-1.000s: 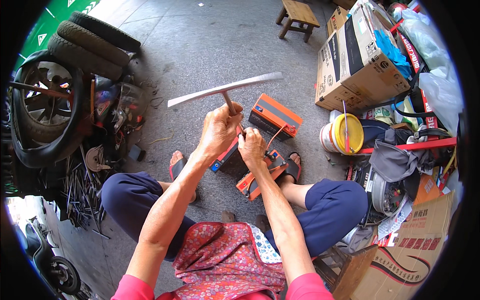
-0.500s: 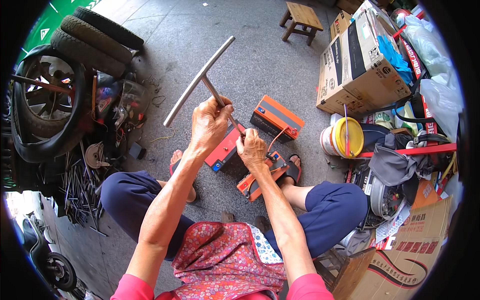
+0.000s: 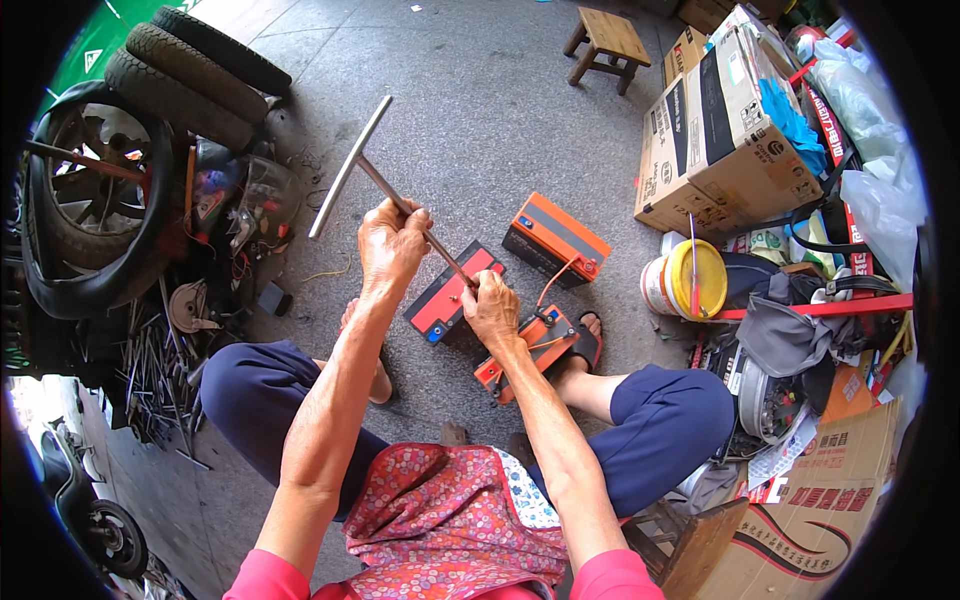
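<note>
My floral apron (image 3: 440, 510). Orange battery (image 3: 553, 347), wired, beside my right foot (image 3: 593, 324). My right hand (image 3: 492, 306), clamped round the near end of a T-shaped metal tool (image 3: 440, 248); my left hand (image 3: 393, 243), apart from it, clamped farther along. Red-topped battery (image 3: 445, 303), near that tool end. Second orange battery (image 3: 558, 238), beyond. Crossbar (image 3: 356, 157), past my left hand. Wooden stool (image 3: 613, 38), farthest.

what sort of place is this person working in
Probably a repair workshop for scooters or electric bikes: it has a stack of worn tyres, what look like batteries with red or orange tops, and a partly visible scooter at lower left.
</note>
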`<act>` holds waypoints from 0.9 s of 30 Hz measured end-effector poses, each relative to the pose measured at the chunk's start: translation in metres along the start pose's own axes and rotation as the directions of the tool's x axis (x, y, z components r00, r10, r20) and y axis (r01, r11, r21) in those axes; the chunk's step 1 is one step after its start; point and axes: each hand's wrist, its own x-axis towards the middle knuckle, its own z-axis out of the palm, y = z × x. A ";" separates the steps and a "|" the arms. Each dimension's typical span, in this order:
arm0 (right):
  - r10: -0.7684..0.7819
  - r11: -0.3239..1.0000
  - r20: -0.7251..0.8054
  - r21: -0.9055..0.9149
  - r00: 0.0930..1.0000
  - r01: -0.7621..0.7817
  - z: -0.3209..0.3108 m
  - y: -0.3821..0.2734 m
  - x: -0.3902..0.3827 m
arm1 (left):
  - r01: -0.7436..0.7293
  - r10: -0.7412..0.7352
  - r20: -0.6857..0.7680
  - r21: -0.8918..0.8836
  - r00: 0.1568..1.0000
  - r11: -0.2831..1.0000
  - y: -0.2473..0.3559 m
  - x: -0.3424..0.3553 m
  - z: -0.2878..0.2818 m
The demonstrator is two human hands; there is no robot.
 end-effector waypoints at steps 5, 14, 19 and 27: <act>0.011 0.999 0.001 0.034 1.000 -0.011 -0.001 0.004 0.003 | 0.057 -0.058 -0.065 -0.004 0.996 0.998 -0.003 0.006 -0.010; 0.075 0.997 0.091 -0.012 0.993 -0.074 -0.016 -0.005 0.005 | 0.092 -0.118 -0.177 -0.152 0.977 0.984 -0.007 0.009 -0.024; 0.099 0.990 0.143 -0.112 0.985 -0.083 -0.016 -0.003 0.009 | -0.002 -0.035 -0.214 -0.170 0.976 0.985 0.006 0.011 -0.026; 0.150 0.965 0.293 -0.252 0.944 -0.075 -0.040 -0.008 0.022 | -0.205 0.207 -0.102 0.031 0.973 0.978 -0.003 0.006 -0.002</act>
